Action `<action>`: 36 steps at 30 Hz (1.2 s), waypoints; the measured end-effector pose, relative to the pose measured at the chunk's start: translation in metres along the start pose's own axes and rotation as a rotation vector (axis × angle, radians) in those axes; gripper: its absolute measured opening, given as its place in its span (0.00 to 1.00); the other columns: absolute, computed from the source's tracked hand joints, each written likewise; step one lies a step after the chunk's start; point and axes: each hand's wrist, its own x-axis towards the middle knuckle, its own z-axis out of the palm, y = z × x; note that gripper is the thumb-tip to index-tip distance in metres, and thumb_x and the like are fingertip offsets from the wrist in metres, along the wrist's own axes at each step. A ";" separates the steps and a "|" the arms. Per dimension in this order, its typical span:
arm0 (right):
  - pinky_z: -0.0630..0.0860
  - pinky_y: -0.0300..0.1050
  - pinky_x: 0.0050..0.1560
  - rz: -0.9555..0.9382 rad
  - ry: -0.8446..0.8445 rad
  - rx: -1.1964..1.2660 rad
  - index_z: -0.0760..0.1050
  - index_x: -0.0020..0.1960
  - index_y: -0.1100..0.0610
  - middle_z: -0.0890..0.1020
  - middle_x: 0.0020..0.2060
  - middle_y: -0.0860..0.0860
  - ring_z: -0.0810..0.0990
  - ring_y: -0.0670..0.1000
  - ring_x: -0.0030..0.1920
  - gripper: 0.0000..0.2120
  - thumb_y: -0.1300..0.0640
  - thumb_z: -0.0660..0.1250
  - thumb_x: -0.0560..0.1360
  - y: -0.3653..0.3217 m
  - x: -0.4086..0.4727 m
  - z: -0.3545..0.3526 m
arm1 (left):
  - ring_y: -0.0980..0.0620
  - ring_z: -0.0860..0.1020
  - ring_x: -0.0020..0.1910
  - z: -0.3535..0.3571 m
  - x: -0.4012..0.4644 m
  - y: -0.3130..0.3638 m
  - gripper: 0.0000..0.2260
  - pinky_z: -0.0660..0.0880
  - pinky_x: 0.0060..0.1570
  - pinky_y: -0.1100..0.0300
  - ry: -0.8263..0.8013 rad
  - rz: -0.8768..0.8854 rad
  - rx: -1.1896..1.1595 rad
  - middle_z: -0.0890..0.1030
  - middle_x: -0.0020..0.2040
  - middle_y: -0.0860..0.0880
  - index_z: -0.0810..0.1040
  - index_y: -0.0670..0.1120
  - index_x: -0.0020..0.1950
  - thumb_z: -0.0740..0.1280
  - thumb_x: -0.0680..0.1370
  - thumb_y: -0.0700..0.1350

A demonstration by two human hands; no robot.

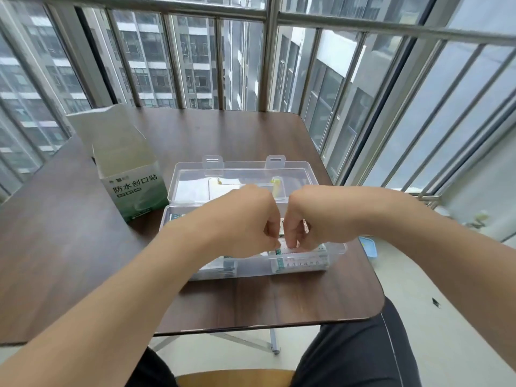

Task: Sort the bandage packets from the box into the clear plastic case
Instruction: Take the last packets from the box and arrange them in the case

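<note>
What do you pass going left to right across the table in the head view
Bandage box, standing open at the left → left hand → right hand, both pinching bandage packets over the clear plastic case → table's right edge.

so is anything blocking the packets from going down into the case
Nothing visible does. Both the left hand and right hand pinch the packets right over the open case, its lid folded back.

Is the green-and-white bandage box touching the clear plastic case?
Cannot tell. In the head view the bandage box stands just left of the clear plastic case, close to its open lid; no gap or contact shows plainly.
</note>
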 end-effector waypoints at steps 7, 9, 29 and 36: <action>0.73 0.34 0.37 -0.015 0.224 0.006 0.85 0.46 0.48 0.82 0.34 0.42 0.78 0.40 0.34 0.06 0.55 0.78 0.70 0.009 -0.005 -0.012 | 0.62 0.76 0.33 0.000 0.003 -0.008 0.06 0.72 0.37 0.68 0.050 -0.037 -0.057 0.84 0.39 0.56 0.85 0.50 0.47 0.78 0.71 0.48; 0.75 0.36 0.38 -0.023 0.288 -0.011 0.85 0.45 0.48 0.82 0.35 0.43 0.78 0.40 0.34 0.05 0.54 0.78 0.70 0.010 -0.008 -0.015 | 0.64 0.76 0.33 -0.004 0.002 -0.011 0.06 0.70 0.36 0.71 0.091 -0.043 -0.058 0.83 0.38 0.57 0.85 0.52 0.47 0.78 0.71 0.48; 0.80 0.54 0.55 0.353 0.506 1.567 0.80 0.60 0.65 0.86 0.52 0.61 0.85 0.59 0.53 0.15 0.64 0.69 0.74 0.056 0.009 0.031 | 0.54 0.70 0.69 0.011 -0.058 -0.077 0.18 0.66 0.71 0.53 0.909 -0.437 -0.459 0.71 0.71 0.51 0.69 0.46 0.73 0.59 0.84 0.51; 0.76 0.54 0.62 0.120 0.651 1.685 0.74 0.68 0.57 0.84 0.60 0.53 0.81 0.55 0.63 0.21 0.72 0.56 0.80 0.052 0.001 0.034 | 0.66 0.73 0.64 0.016 -0.055 -0.071 0.29 0.67 0.65 0.69 0.855 -0.373 -0.924 0.73 0.69 0.55 0.66 0.52 0.74 0.57 0.79 0.68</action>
